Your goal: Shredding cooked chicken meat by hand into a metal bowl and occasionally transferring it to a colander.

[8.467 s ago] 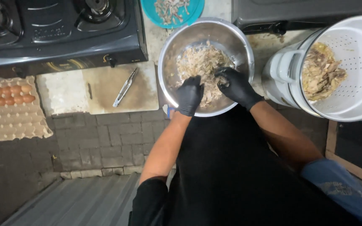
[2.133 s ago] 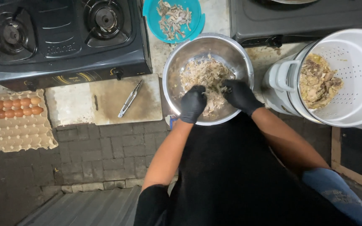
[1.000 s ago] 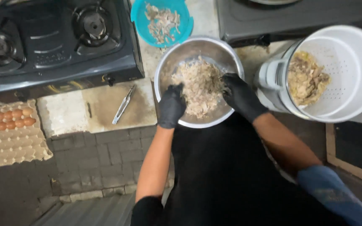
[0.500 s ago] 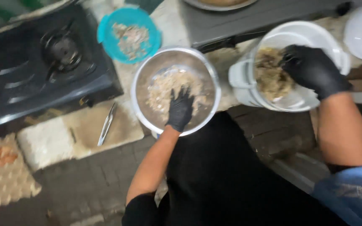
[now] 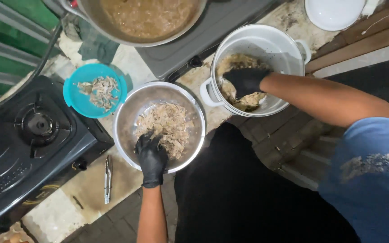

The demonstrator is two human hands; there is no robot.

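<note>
Your left hand (image 5: 151, 155) grips shredded meat (image 5: 169, 128) in the steel bowl (image 5: 127, 114); right hand (image 5: 245, 81) closes on meat in the white strainer pot (image 5: 266, 42). Overreaching could tip it.

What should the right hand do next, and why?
Probably close its fingers on a piece of the meat and lift it out: the right hand is already down in the white strainer pot, while the left hand rests in the shredded meat in the steel bowl.
</note>
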